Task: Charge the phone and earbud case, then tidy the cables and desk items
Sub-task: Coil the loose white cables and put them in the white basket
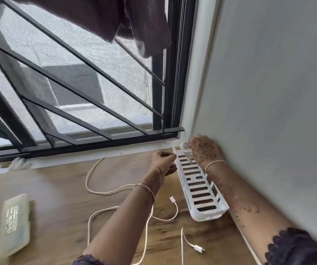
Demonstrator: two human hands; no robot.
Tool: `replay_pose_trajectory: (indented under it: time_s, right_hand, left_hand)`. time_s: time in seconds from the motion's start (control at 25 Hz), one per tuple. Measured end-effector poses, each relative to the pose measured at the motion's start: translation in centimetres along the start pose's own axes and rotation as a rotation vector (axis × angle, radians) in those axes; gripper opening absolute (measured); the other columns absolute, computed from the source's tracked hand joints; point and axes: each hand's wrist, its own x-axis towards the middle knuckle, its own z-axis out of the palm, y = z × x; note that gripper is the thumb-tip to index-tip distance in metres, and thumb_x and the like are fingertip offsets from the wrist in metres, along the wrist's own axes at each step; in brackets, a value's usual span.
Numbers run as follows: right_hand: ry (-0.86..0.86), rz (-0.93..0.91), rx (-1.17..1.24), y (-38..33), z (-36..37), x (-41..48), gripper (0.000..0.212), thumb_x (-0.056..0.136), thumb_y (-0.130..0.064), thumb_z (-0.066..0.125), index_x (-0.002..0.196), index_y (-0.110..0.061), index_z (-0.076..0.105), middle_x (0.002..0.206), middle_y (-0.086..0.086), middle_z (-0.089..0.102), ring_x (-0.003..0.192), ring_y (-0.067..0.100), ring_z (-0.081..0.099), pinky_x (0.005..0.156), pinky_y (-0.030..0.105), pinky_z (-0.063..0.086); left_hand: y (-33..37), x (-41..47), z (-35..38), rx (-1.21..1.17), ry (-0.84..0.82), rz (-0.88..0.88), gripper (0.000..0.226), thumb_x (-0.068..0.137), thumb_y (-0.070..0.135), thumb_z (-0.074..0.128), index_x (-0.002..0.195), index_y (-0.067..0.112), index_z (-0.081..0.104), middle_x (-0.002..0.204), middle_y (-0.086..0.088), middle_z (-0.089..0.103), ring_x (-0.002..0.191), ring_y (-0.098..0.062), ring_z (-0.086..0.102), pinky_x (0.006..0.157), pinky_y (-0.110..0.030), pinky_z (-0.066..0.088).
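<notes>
At the far right corner of the wooden desk (pixel 58 188), where the window (pixel 77 73) meets the wall, both hands are working at the end of a white slotted tray (pixel 209 215) that lies along the wall. The right hand (pixel 204 150) reaches into the tray's far end, and its fingers seem to be closed round a small coiled cable (pixel 184 145) sitting there. The left hand (pixel 163 162) is just beside the tray's rim with its fingers curled; whether it pinches the rim, a cable or nothing cannot be told. The hands are close together but not touching. Neither the phone nor the earbud case is in view, so nothing here shows whether the charging is done. The work in hand looks like the tidying, and it seems to be at an early stage: only one cable is in the tray. A long loose cable (pixel 94 167) sprawls in loops over the desk with its plug (pixel 172 199) lying free near the tray, and a second plug (pixel 198 248) on another white lead lies nearer the person. A flat pale box (pixel 14 224) rests at the desk's left side, well apart from the tray. These loose leads, and perhaps the box, are probably what remains to be gathered.
</notes>
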Motion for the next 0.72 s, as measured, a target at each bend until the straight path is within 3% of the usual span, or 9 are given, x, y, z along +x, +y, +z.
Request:
replay_pose_trajectory:
  time_s: [0.08, 0.24, 0.36, 0.52, 0.72]
  right_hand:
    - [-0.04, -0.038, -0.208, -0.6, 0.5, 0.4, 0.013, 0.09, -0.01, 0.057, 0.099, -0.014, 0.065, 0.093, 0.004, 0.066, 0.086, 0.021, 0.063, 0.073, 0.028, 0.051]
    - [-0.094, -0.116, -0.353, -0.9, 2.3, 1.0, 0.016, 0.086, -0.032, 0.063, 0.1, -0.024, 0.06, 0.089, 0.0, 0.067, 0.086, 0.02, 0.062, 0.08, 0.031, 0.043]
    - [-0.105, -0.15, -0.438, -0.6, 3.4, 0.8, 0.016, 0.085, -0.011, 0.056, 0.095, -0.024, 0.062, 0.082, -0.002, 0.068, 0.08, 0.019, 0.063, 0.076, 0.031, 0.042]
    - [-0.04, -0.189, -0.51, -0.7, 4.0, 0.7, 0.016, 0.069, -0.007, 0.07, 0.066, -0.021, 0.063, 0.053, -0.003, 0.062, 0.051, 0.016, 0.058, 0.057, 0.026, 0.041]
    - [-0.058, -0.214, -0.429, -0.6, 4.2, 0.5, 0.025, 0.083, 0.0, 0.052, 0.082, -0.022, 0.064, 0.073, -0.001, 0.069, 0.07, 0.019, 0.063, 0.07, 0.031, 0.043]
  left_hand:
    - [-0.3, 0.3, -0.1, -0.014, -0.005, -0.015, 0.01, 0.088, 0.007, 0.061, 0.098, 0.006, 0.06, 0.073, -0.003, 0.057, 0.054, -0.012, 0.052, 0.045, -0.019, 0.051]
    - [-0.8, 0.5, -0.7, -0.048, -0.024, -0.043, 0.006, 0.089, 0.004, 0.056, 0.09, 0.009, 0.058, 0.07, -0.002, 0.055, 0.053, -0.012, 0.048, 0.045, -0.018, 0.051]
    - [-1.0, 0.8, -1.4, -0.056, -0.017, -0.06, 0.01, 0.087, 0.002, 0.054, 0.087, 0.011, 0.059, 0.073, -0.002, 0.057, 0.052, -0.012, 0.051, 0.047, -0.02, 0.052]
    - [-1.3, 0.9, -2.0, -0.067, -0.006, -0.076, 0.011, 0.086, 0.003, 0.055, 0.096, 0.008, 0.057, 0.075, -0.005, 0.057, 0.052, -0.014, 0.053, 0.049, -0.023, 0.053]
    - [-1.3, 0.4, -2.1, -0.073, -0.012, -0.074, 0.008, 0.088, 0.002, 0.054, 0.093, 0.008, 0.057, 0.072, -0.005, 0.056, 0.052, -0.014, 0.053, 0.046, -0.021, 0.053]
